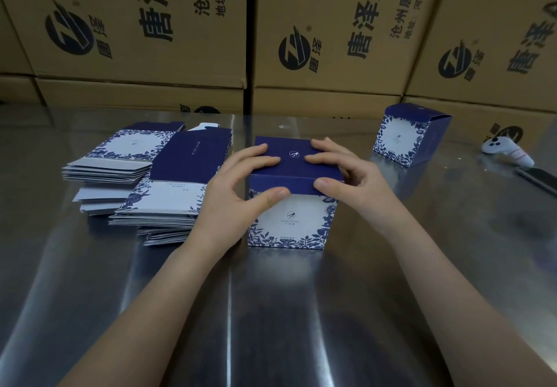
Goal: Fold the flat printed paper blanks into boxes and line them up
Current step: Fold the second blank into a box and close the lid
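Light was dim, cool, bluish. Metal table [301, 311] showed long soft glare streaks running near to far, brightest left of centre; dark patches lay between. Shadows were faint, soft-edged. Box [298, 230] front was shaded just under lid. Cartons [144, 64] at far side were evenly lit, print sharp. Wide-angle bending tilted cartons toward left, right edges. Near corners darkened.

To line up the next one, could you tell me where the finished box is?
Head view: the finished box stands far right on the table, beyond the right hand, left of the controller.
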Demonstrator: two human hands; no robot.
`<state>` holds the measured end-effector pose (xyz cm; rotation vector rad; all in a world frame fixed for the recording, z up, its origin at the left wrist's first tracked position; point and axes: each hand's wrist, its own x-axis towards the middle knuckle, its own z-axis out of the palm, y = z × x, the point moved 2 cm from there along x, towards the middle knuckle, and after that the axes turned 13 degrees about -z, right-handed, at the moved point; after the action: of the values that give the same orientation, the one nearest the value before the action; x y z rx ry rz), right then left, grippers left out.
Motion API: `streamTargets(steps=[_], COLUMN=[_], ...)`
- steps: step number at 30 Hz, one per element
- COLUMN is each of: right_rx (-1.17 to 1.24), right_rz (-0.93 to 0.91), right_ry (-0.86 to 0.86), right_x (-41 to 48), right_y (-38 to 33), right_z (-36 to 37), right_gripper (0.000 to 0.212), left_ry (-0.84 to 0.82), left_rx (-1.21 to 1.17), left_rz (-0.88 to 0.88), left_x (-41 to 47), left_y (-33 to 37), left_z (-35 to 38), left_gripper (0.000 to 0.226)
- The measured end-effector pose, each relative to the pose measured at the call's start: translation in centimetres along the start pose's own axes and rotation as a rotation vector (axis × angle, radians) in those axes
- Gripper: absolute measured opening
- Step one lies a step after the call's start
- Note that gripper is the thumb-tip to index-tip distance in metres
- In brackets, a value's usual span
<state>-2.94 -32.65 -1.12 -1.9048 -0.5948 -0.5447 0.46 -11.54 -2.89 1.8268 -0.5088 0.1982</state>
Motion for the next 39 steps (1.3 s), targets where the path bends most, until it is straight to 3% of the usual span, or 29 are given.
streamTargets(steps=[11, 23, 29, 39], right_rx=[-0.067, -0.397, -0.313, -0.178], right_rz=[-0.080, -0.337, -0.272, -0.115], right_ry=[0.043, 0.151, 0.130, -0.072], right_x=[-0.2, -0.4, -0.2, -0.1], right_y=[0.5, -0.2, -0.5, -0.8], right_z=[-0.2, 1.5, 1.3, -0.3], right_gripper=[0.039, 0.029, 0.029, 0.035], left_ry=[0.076, 0.102, 0.040, -0.116], left_rx=[-0.030, -0.044, -0.113, -0.081], left_rz=[-0.005, 0.020, 0.036, 0.005], left_x=[0.1, -0.1, 0.0, 0.7], left_y=[0.0, 0.2, 0.3, 0.1], left_z=[0.4, 1.1, 1.0, -0.5], left_gripper=[0.039, 0.030, 0.024, 0.034])
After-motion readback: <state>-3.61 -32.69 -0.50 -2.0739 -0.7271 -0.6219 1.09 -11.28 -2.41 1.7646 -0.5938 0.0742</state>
